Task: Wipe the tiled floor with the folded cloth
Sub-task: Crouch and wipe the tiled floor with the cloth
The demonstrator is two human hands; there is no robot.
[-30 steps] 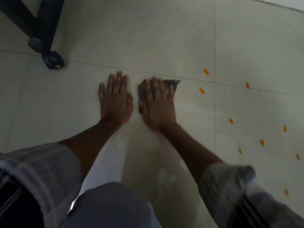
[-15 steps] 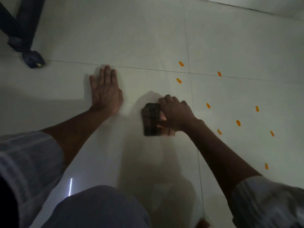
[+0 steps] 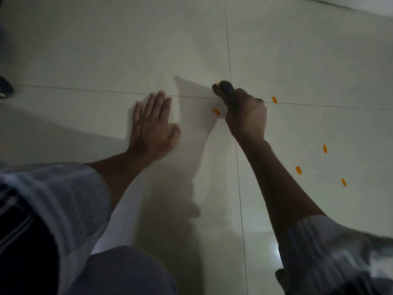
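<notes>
The pale tiled floor (image 3: pixel 106 50) fills the view, crossed by thin grout lines. My right hand (image 3: pixel 246 116) presses a dark folded cloth (image 3: pixel 226 90) onto the floor where two grout lines cross; only the cloth's far end shows past my fingers. An orange mark (image 3: pixel 217 111) lies just left of that hand, and another peeks out at the cloth's far tip. My left hand (image 3: pixel 153 126) lies flat on the tile with fingers spread, palm down, about a hand's width left of the cloth, holding nothing.
Several orange marks (image 3: pixel 298 170) dot the tiles to the right. A dark furniture foot (image 3: pixel 5 86) sits at the left edge. My knee (image 3: pixel 119 271) and striped sleeves fill the bottom of the view. A wall base runs along the top right.
My right hand has pushed the cloth forward and to the right, up to the grout crossing near the orange marks. My left hand stays flat on the tile.
</notes>
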